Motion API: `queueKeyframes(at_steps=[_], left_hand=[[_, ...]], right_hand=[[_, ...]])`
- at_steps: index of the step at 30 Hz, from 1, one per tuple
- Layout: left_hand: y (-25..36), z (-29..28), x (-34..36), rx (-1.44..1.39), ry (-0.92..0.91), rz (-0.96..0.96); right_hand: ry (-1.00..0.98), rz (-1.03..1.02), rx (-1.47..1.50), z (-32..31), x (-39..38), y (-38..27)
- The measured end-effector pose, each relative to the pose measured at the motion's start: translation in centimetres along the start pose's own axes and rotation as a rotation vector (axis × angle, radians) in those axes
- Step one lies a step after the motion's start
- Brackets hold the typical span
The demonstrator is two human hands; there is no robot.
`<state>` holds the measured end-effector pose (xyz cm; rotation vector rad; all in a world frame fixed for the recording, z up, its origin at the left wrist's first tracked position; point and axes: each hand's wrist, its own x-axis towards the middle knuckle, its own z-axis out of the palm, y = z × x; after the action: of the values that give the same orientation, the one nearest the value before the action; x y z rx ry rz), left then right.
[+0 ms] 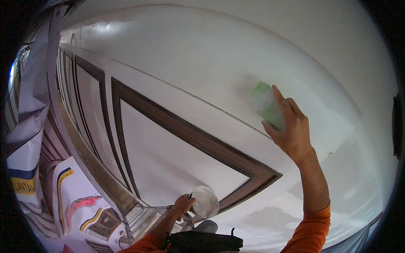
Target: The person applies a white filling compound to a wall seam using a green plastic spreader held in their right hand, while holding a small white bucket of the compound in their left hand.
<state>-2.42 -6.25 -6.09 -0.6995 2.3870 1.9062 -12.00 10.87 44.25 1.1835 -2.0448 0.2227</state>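
My right hand [295,126] is raised against the upper white wall [202,55]. Its thumb and fingers grip a flat green pad-like piece [270,107], whitish across the middle and blurred; whether it is a spreader or a sanding pad I cannot make out. The piece lies at the wall, above a thin horizontal seam. Lower down, my left hand [184,205] is closed at the side of a round whitish container [205,202] with pale smears inside. The container is beside the lower part of a dark brown panel frame [194,137]; its grip is partly hidden by my fingers.
A metal ladder [141,221] stands below my left arm. A black bag [206,241] sits at my front. Printed banners [76,189] and grey sheeting [31,92] are at the left, along a ledge [90,156]. Blotchy pale patches [270,217] mark the wall at lower right.
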Motion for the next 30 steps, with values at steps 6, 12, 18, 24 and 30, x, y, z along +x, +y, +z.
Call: queueKeyframes(at_steps=[6, 12, 18, 24, 30], left_hand=[[1.3, 0.1, -0.7, 0.037, 0.046, 0.046], [0.0, 0.0, -0.1, 0.022, 0.054, 0.049], [0.5, 0.1, -0.5, 0.012, 0.027, 0.082], [-0.6, 0.3, 0.3, 0.027, 0.012, 0.031], [0.7, 0.2, -0.4, 0.009, 0.022, 0.037]], right_hand=[[0.106, -0.024, 0.086, -1.7, 2.8, 0.7], [0.008, 0.048, 0.104, -1.7, 2.9, 0.0], [0.097, 0.052, -0.007, -0.8, 2.8, 0.4], [0.228, -0.157, -0.331, 0.0, 3.5, 1.6], [0.242, -0.181, -0.426, -1.1, 3.9, 1.6]])
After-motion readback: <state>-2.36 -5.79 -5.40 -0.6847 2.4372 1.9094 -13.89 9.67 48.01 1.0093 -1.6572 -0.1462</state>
